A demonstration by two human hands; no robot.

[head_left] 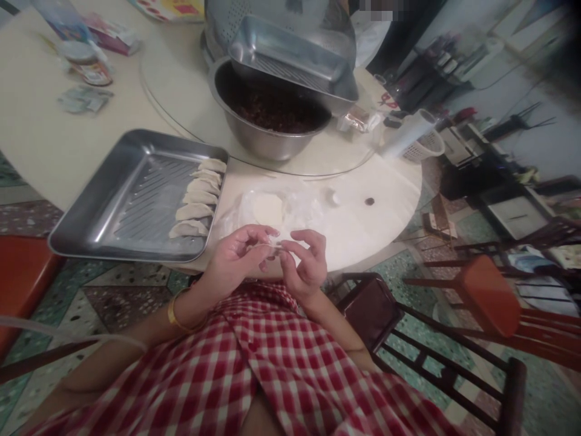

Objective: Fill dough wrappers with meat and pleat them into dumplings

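Pale thin piece [275, 245] | 2 hands [306, 264] facing inward, fingers curled | nearly closed, fingertips pinching it

Tbl [385, 188] holds metal tray [140, 197], dough [267, 209] & turntable [179, 91].

Matt dough [269, 209], glossy metal tray [136, 194]

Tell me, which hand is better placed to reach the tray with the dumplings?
Probably the left hand: it is just beside the metal tray, close to its row of dumplings. The right hand is farther away, beyond the left.
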